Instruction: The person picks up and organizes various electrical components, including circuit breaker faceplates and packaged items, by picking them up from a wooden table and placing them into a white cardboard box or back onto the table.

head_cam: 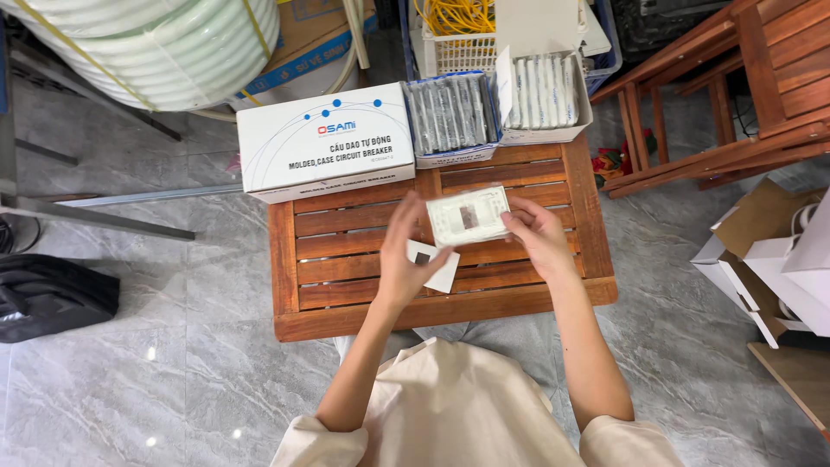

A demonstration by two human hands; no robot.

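Both hands hold a small flat white packet (468,215) with a dark patch in its middle, above a low wooden slatted table (346,251). My left hand (405,256) grips its left edge with fingers pointing up. My right hand (538,238) pinches its right edge. A small white card with a dark square (434,265) lies on the table under my left hand.
A closed white cardboard box (324,143) sits at the table's back left. Two open boxes of wrapped flat items (452,117) (545,95) stand behind. A coil of white tubing (156,43), a black bag (52,294), wooden chairs (735,86) and open cartons (769,259) surround the table.
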